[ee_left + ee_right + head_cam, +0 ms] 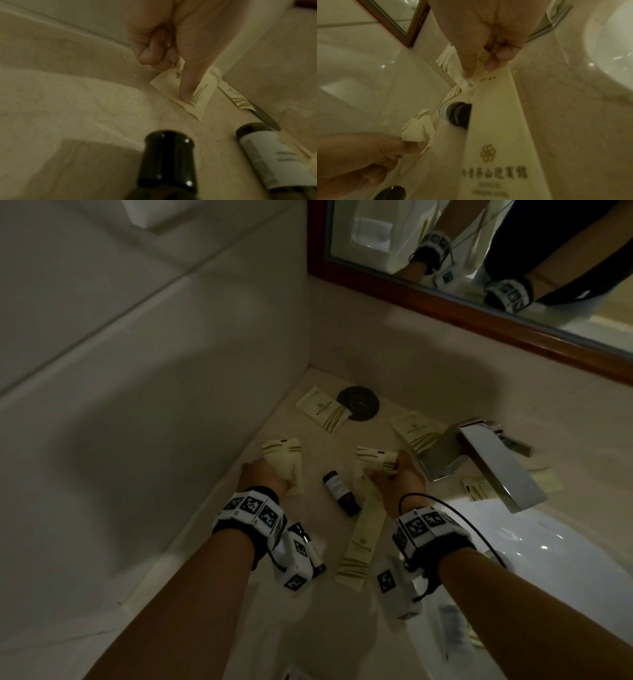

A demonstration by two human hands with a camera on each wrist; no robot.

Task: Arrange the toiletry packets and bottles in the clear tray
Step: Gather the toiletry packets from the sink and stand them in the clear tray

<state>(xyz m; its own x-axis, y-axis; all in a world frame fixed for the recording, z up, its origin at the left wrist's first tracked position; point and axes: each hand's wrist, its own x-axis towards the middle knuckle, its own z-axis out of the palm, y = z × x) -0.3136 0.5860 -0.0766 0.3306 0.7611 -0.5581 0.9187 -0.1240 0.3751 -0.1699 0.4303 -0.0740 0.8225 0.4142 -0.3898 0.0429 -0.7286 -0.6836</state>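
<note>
My left hand (274, 474) pinches the near end of a cream packet (286, 462) lying on the marble counter (308, 594); in the left wrist view the thumb (186, 93) presses on that packet (204, 94) while the other fingers curl at its edge. To the right, my right hand (397, 470) pinches a second small cream packet (375, 458), its crumpled end (467, 81) between thumb and finger. A dark bottle (340, 493) with a pale label lies between the hands. A long cream packet (359, 542) lies under the right hand. I cannot make out the clear tray.
Two more packets (323, 409) (414, 431) lie near the back wall beside a black round disc (358, 403). A chrome tap (479, 457) overhangs the white sink (548, 559), with another packet (478, 486) behind it. A second dark bottle (167, 159) lies under my left wrist.
</note>
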